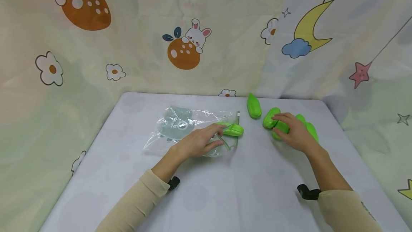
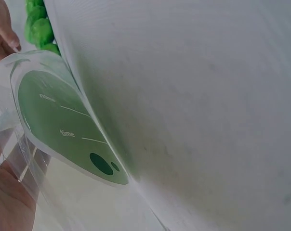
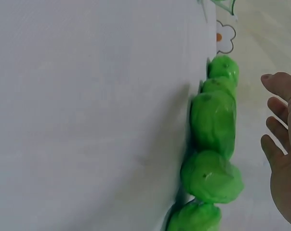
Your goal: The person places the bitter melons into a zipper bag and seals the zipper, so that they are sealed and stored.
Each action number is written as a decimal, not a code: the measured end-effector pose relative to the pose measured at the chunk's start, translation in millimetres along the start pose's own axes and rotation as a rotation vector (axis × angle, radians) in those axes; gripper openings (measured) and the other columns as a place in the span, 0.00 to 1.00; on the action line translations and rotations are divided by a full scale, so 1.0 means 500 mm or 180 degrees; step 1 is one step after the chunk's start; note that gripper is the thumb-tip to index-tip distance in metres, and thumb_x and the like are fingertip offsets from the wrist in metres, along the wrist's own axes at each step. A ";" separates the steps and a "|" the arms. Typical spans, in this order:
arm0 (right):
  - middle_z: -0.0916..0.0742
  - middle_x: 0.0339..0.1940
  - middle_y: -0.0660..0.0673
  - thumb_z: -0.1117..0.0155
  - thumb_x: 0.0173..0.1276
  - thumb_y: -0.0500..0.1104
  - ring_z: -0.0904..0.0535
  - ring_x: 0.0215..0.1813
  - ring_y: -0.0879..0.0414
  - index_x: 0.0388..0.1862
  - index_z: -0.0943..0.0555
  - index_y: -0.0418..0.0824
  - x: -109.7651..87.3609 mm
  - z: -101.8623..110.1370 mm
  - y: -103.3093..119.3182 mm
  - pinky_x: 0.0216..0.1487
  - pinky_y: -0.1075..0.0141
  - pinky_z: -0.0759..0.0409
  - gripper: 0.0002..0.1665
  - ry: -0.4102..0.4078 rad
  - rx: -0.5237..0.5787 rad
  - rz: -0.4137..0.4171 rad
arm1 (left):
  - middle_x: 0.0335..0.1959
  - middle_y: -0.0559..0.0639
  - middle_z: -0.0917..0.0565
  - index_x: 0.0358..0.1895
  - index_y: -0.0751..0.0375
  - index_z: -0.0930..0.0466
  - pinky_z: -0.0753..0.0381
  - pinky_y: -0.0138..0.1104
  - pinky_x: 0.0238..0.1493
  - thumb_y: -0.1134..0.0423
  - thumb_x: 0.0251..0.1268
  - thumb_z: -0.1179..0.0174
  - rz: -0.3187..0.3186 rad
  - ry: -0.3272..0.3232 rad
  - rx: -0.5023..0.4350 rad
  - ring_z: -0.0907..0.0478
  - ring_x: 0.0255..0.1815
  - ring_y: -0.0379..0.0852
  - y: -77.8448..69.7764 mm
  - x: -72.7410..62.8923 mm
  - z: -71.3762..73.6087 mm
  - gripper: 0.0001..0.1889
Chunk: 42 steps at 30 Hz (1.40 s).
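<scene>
A clear plastic zip bag (image 1: 151,140) with a green printed label (image 2: 54,113) lies on the table. My left hand (image 1: 201,140) holds the bag near its mouth, and in the left wrist view part of that hand (image 2: 10,197) shows through the plastic. One green, ridged, fruit-like piece (image 1: 234,130) lies at the bag's mouth, its far end beyond my fingertips. My right hand (image 1: 297,131) hovers with bent, spread fingers over a cluster of similar green pieces (image 1: 281,128). In the right wrist view a gap parts that hand (image 3: 285,130) from the row of green pieces (image 3: 213,125).
Another green piece (image 1: 254,106) lies by the table's back edge, apart from the cluster. The white tabletop (image 1: 209,196) meets a patterned cloth backdrop (image 1: 145,46) behind. A dark wrist mount (image 1: 308,192) sits at the right sleeve.
</scene>
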State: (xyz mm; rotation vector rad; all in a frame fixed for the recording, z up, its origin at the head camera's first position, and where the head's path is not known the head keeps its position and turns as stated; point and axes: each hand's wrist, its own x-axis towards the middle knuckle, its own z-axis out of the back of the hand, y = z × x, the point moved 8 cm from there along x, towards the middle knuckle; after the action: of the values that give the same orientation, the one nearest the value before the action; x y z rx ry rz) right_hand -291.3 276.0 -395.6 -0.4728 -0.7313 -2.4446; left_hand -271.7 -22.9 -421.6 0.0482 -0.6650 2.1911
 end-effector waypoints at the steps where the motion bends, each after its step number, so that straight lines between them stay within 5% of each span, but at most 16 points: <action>1: 0.17 0.58 0.36 0.26 0.61 0.30 0.22 0.61 0.37 0.58 0.18 0.34 -0.004 0.002 -0.004 0.60 0.61 0.29 0.25 0.0004 -0.0019 -0.0016 | 0.74 0.42 0.28 0.59 0.50 0.30 0.19 0.37 0.48 0.47 0.78 0.42 0.0009 -0.0003 0.0009 0.17 0.49 0.44 0.000 -0.001 0.001 0.17; 8: 0.18 0.59 0.33 0.25 0.59 0.30 0.24 0.61 0.35 0.56 0.17 0.33 -0.028 0.013 -0.025 0.56 0.42 0.26 0.24 -0.0012 -0.0216 -0.0107 | 0.69 0.45 0.25 0.61 0.53 0.29 0.18 0.39 0.50 0.50 0.78 0.41 -0.0026 -0.0035 0.0013 0.18 0.52 0.44 0.000 -0.005 -0.001 0.18; 25: 0.25 0.66 0.29 0.25 0.59 0.28 0.31 0.65 0.26 0.58 0.19 0.34 -0.066 0.041 -0.079 0.57 0.33 0.32 0.27 -0.0257 -0.0133 -0.0416 | 0.73 0.44 0.27 0.58 0.51 0.30 0.17 0.38 0.54 0.51 0.77 0.40 0.0127 -0.0120 -0.0165 0.18 0.54 0.45 0.018 -0.027 0.008 0.16; 42: 0.26 0.64 0.25 0.26 0.58 0.30 0.34 0.63 0.22 0.62 0.22 0.32 -0.129 0.064 -0.137 0.57 0.28 0.38 0.31 -0.0417 -0.0229 -0.0668 | 0.72 0.45 0.27 0.61 0.52 0.30 0.18 0.38 0.55 0.48 0.79 0.43 0.0057 -0.0021 -0.0122 0.19 0.58 0.47 0.008 -0.005 0.011 0.18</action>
State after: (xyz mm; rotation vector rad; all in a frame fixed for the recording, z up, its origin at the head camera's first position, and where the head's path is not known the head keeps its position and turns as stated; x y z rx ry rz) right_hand -274.5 368.5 -427.5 -0.6166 -0.7834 -2.6624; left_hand -274.3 -29.4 -419.3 0.0297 -0.7136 2.1956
